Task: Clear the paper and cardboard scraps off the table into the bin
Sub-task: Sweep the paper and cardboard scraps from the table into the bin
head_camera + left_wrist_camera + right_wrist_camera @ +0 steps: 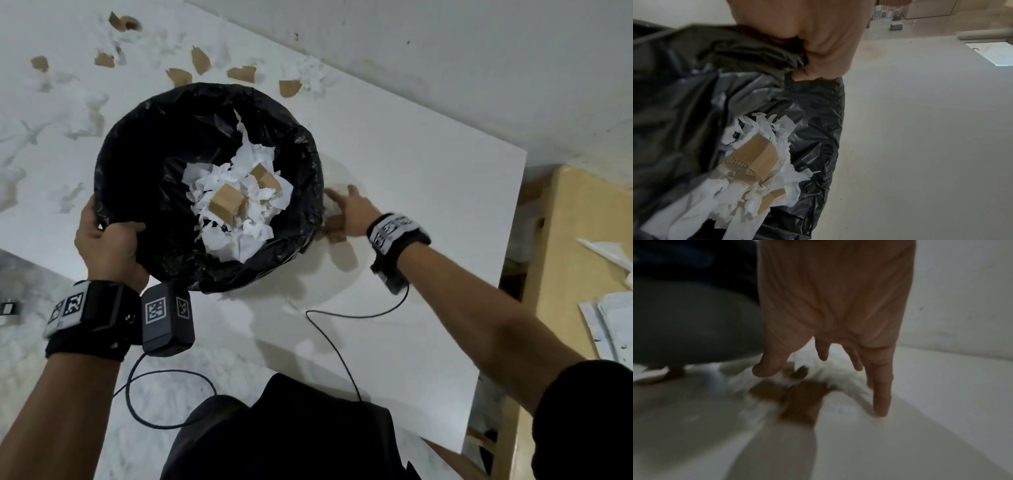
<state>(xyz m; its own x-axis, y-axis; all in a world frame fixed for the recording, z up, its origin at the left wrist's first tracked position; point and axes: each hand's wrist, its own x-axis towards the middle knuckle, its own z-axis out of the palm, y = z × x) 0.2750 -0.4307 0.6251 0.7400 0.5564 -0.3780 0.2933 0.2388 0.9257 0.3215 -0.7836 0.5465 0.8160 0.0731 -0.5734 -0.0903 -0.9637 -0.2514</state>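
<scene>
Left hand [109, 245] curled, gripping; right hand [354, 214] outstretched, fingers [881, 395] straight, spread.

I stand at a white tabletop [411, 164] whose far edge meets a pale wall [445, 51] marked with small dark specks and scuffs. Past the tabletop's right edge sits tan, wood-coloured furniture [565, 222] with loose white sheets [613, 325] on it. Below the near edge the floor [191, 370] looks like grey-veined marble, though it is blurred. From my left wrist, a pale glossy floor [920, 146] runs off toward a doorway.
</scene>
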